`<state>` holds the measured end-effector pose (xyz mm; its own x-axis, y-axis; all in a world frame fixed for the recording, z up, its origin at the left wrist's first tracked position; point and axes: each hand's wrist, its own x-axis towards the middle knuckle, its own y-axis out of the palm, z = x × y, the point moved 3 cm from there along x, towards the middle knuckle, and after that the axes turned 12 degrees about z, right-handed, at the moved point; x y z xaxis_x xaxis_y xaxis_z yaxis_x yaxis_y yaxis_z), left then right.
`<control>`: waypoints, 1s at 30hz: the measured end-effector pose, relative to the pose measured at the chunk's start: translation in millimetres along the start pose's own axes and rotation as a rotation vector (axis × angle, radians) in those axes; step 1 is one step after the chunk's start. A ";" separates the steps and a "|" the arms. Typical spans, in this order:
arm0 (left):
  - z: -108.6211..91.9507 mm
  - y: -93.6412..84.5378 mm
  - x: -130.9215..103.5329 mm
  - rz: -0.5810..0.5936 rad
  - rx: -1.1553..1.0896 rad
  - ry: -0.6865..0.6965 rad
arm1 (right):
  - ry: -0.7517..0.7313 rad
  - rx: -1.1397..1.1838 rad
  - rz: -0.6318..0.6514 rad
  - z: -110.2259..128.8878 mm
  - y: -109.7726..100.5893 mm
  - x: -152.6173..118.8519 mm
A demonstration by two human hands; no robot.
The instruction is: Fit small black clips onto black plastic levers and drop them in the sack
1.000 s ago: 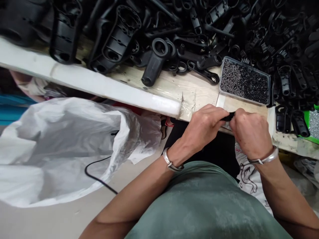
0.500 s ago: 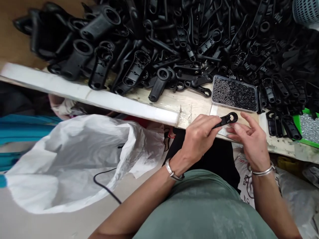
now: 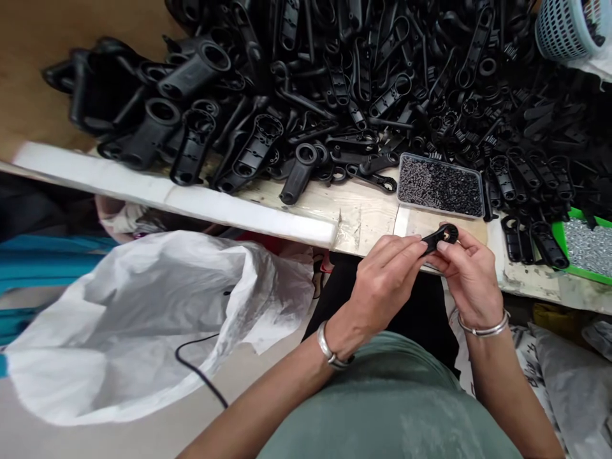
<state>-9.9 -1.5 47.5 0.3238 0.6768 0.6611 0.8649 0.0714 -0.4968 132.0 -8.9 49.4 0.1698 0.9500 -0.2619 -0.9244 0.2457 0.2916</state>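
Between my two hands is a black plastic handle part (image 3: 434, 241) with a round ring at its far end. My left hand (image 3: 386, 275) pinches its shank, hiding the near end. My right hand (image 3: 471, 274) has closed on the ring end, thumb on top and fingers behind. Just beyond lies a clear plastic box (image 3: 440, 185) filled with small dark pieces, perhaps screws. Several similar black parts (image 3: 534, 241) lie to the right, beside a green tray (image 3: 560, 237) of small silvery pieces.
A large heap of black plastic parts (image 3: 306, 95) covers the back of the bench (image 3: 358, 220). White foam edging (image 3: 191, 201) runs along the left front. Below it gapes a white sack (image 3: 143, 325) with a black cord (image 3: 191, 363). A blue-grey basket (image 3: 561, 32) stands far right.
My right hand has closed from spread fingers onto the ring end of the handle part. My left hand keeps its grip. The view has shifted slightly.
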 end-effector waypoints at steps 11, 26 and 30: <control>3.5 -2.9 1.0 0.000 -0.020 -0.103 | 0.100 -0.060 0.232 2.3 -7.5 2.6; 6.5 5.9 -3.9 0.282 0.000 -0.063 | 0.053 0.043 0.151 -3.6 -8.5 -1.3; 6.8 6.3 -5.0 0.338 0.010 -0.053 | 0.018 -0.001 0.123 -5.4 -7.0 -2.4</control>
<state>-8.6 0.6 37.2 0.5710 0.7003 0.4285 0.7083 -0.1562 -0.6885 136.2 -13.9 43.1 0.0489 0.9695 -0.2402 -0.9384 0.1270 0.3214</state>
